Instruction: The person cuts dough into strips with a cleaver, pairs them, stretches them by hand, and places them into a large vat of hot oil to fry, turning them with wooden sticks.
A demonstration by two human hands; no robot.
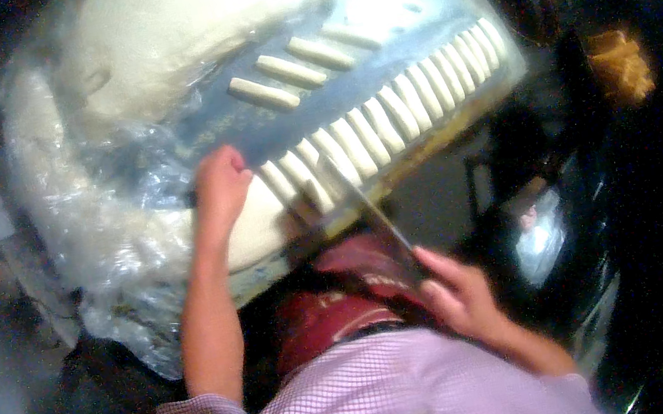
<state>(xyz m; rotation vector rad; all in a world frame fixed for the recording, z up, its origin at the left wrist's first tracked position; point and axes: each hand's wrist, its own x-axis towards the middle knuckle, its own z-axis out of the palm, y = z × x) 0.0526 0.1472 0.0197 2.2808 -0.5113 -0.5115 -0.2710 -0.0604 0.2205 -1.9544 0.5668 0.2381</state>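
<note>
In my right hand [461, 294] is a long knife [375, 209], its blade reaching up and left over the near edge of the worktop. The blade's far end lies among a row of pale dough strips [384, 128] that runs along this edge to the far right. My left hand [224, 182] is curled like a fist at the back edge of an uncut flat piece of dough [253, 234], left of the strips. I see nothing in its fingers. Several separate dough strips [289, 73] lie slanted farther back.
The worktop [275, 134] carries a large mass of pale dough [146, 60] at the back. Crumpled clear plastic sheeting [104, 240] covers its left side and hangs over the front corner. A clear plastic bag [540, 240] is lower right. A yellow-brown object [619, 66] lies beyond the right end.
</note>
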